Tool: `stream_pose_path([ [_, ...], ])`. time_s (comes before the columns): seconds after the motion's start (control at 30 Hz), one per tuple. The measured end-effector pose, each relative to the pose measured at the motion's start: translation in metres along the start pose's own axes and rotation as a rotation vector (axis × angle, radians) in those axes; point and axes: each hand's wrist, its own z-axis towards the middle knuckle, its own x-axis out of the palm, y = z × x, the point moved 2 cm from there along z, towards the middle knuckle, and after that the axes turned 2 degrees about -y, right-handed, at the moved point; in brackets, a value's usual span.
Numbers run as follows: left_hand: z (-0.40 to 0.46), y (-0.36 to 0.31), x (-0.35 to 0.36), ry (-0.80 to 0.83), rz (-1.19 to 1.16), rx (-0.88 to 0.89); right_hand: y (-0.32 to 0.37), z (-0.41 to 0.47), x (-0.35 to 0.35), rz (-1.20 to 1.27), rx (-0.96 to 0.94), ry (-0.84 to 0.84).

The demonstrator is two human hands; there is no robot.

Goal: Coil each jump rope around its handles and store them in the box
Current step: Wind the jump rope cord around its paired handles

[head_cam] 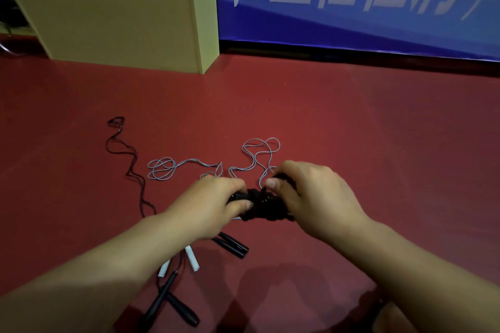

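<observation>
Both my hands hold a black jump rope bundle (263, 204) above the red floor, its cord wound thickly round the handles. My left hand (213, 201) grips the bundle's left end. My right hand (308, 192) grips its right end, thumb pressing on the coil. A grey-blue rope (162, 169) lies in loose loops on the floor beyond my hands, and its white handles (192, 258) show below my left wrist. A thin black rope (127, 154) snakes along the left, with black handles (173, 303) crossed near the bottom. Another pair of black handles (231, 244) lies under my hands.
A tall yellowish box or cabinet (113, 8) stands on the floor at the back left. A blue banner (365, 0) with white characters runs along the back right. The red floor (378, 130) stretches open to the right.
</observation>
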Motion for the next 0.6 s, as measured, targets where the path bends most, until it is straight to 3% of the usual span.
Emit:
stream_pose_path([
  [0.13, -0.005, -0.013, 0.003, 0.091, -0.040, 0.153, -0.016, 0.003, 0.006, -0.029, 0.057, 0.015],
  [0.37, -0.012, -0.020, 0.004, 0.237, -0.216, 0.190, -0.039, 0.008, 0.007, 0.176, 0.188, 0.077],
  [0.6, -0.018, -0.033, -0.003, 0.167, -0.431, 0.251, -0.048, 0.003, 0.004, 0.602, 0.270, 0.197],
])
